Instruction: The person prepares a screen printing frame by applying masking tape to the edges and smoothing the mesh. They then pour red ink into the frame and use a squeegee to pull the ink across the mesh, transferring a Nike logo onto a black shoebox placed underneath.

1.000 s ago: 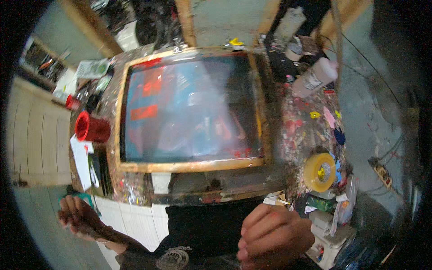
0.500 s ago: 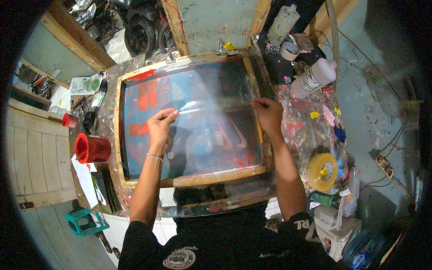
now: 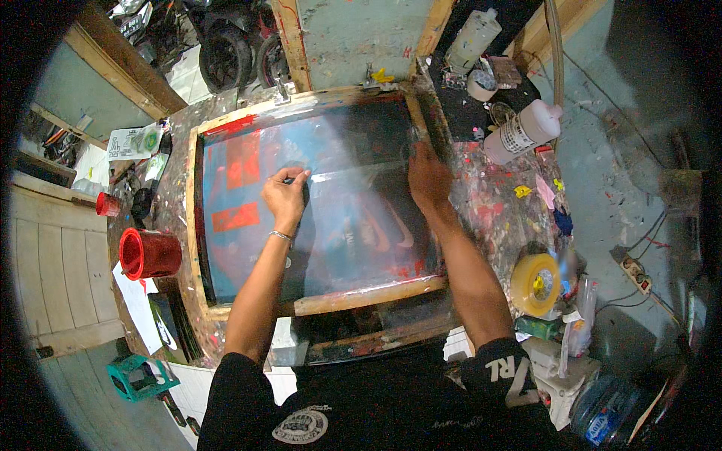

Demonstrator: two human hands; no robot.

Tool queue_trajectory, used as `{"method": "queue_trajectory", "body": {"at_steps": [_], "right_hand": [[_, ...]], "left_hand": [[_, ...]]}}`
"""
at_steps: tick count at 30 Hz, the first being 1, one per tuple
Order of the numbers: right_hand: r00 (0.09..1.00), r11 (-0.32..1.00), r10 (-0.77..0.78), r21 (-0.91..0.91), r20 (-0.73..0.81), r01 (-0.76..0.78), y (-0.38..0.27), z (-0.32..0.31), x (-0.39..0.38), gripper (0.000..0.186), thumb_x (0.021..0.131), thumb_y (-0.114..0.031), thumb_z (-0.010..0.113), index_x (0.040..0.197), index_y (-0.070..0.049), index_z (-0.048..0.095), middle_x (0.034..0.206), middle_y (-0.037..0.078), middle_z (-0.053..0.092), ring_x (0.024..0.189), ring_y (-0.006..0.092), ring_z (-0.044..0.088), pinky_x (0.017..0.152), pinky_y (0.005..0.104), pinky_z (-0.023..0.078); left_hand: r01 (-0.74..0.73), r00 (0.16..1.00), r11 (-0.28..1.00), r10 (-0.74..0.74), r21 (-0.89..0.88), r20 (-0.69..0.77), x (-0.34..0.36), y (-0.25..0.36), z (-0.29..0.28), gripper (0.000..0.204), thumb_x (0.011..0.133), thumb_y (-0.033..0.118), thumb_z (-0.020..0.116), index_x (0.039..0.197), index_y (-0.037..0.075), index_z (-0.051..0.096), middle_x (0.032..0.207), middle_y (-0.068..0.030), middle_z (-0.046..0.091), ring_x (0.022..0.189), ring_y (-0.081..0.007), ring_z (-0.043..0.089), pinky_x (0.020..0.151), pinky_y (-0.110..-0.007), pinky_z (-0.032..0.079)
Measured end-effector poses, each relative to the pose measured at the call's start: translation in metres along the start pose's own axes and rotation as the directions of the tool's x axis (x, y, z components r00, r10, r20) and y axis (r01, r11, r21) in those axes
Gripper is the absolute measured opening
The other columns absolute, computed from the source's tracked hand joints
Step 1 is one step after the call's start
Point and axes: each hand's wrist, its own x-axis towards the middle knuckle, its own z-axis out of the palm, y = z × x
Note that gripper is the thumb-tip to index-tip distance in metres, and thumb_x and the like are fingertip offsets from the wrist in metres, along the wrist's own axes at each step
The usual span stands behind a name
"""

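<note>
A wood-framed printing screen [image 3: 361, 295] lies on the paint-spattered table, with blue mesh and red-orange rectangles at its left. Stretched across its middle is a shiny strip of clear tape [image 3: 353, 172]. My left hand [image 3: 284, 201] pinches the strip's left end between thumb and fingertips, over the mesh. At the other end my right hand [image 3: 431, 180] holds the strip by the screen's right side; its fingers are closed and somewhat blurred. Whether the strip touches the mesh along its length I cannot tell.
On the left stand a red paint-stained cup [image 3: 150, 254] and a smaller red cup [image 3: 107, 204]. A big roll of clear tape [image 3: 535, 284] is at the table's right edge, with a white bottle [image 3: 523, 131] farther back. A teal stool [image 3: 139, 376] stands on the floor.
My left hand has moved slightly right. My right hand has shifted left and a little away from me, so the hands are closer together and the tape span is shorter.
</note>
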Motion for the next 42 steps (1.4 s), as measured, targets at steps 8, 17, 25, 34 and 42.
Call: {"method": "queue_trajectory", "body": {"at_steps": [8, 17, 25, 34, 42], "right_hand": [[0.975, 0.922, -0.202, -0.319, 0.089, 0.22, -0.003, 0.0, 0.004, 0.021, 0.095, -0.011, 0.054, 0.115, -0.005, 0.055, 0.1, 0.018, 0.07, 0.078, 0.0351, 0.073, 0.058, 0.0493, 0.059], [0.958, 0.909, -0.194, -0.329, 0.213, 0.257, -0.013, -0.018, 0.015, 0.023, 0.095, -0.014, 0.054, 0.115, -0.002, 0.057, 0.109, 0.018, 0.068, 0.096, 0.0337, 0.07, 0.07, 0.0495, 0.059], [0.928, 0.925, -0.372, 0.08, -0.009, 0.371, -0.017, 0.03, -0.036, 0.055, 0.099, -0.036, 0.055, 0.136, 0.006, 0.05, 0.137, 0.027, 0.054, 0.129, 0.0445, 0.049, 0.111, 0.0542, 0.036], [0.953, 0.927, 0.04, 0.345, 0.299, -0.148, -0.065, -0.068, -0.026, 0.053, 0.096, -0.033, 0.06, 0.132, 0.005, 0.053, 0.134, 0.029, 0.055, 0.121, 0.044, 0.056, 0.105, 0.052, 0.042], [0.963, 0.922, 0.205, 0.365, -0.172, -0.131, 0.056, -0.192, -0.156, 0.047, 0.089, -0.022, 0.071, 0.13, -0.004, 0.059, 0.114, 0.025, 0.067, 0.1, 0.0426, 0.068, 0.084, 0.0488, 0.056]], "left_hand": [[-0.111, 0.991, 0.986, 0.119, 0.124, -0.061, -0.01, -0.003, 0.006, 0.016, 0.075, 0.026, 0.085, 0.079, 0.014, 0.075, 0.084, -0.0016, 0.072, 0.09, -0.0212, 0.062, 0.084, -0.037, 0.038], [-0.261, 0.949, 0.908, 0.304, 0.328, -0.085, -0.016, 0.014, -0.001, 0.037, 0.078, 0.019, 0.08, 0.111, 0.009, 0.065, 0.112, -0.0089, 0.066, 0.103, -0.028, 0.06, 0.094, -0.043, 0.038], [-0.753, 0.567, 0.647, 0.55, 0.117, 0.613, -0.036, 0.042, 0.032, 0.061, 0.1, 0.042, 0.053, 0.149, 0.008, 0.044, 0.157, -0.0157, 0.04, 0.148, -0.0335, 0.031, 0.123, -0.048, 0.021], [-0.587, 0.748, 0.73, 0.324, 0.35, 0.58, 0.002, 0.001, -0.014, 0.071, 0.103, 0.047, 0.044, 0.156, 0.002, 0.031, 0.163, -0.0171, 0.03, 0.152, -0.0312, 0.024, 0.125, -0.046, 0.014], [-0.57, 0.809, 0.738, 0.427, 0.361, 0.405, -0.045, 0.0, -0.12, 0.059, 0.105, 0.03, 0.049, 0.154, 0.001, 0.034, 0.164, -0.0188, 0.027, 0.153, -0.0339, 0.019, 0.125, -0.049, 0.012]]}}
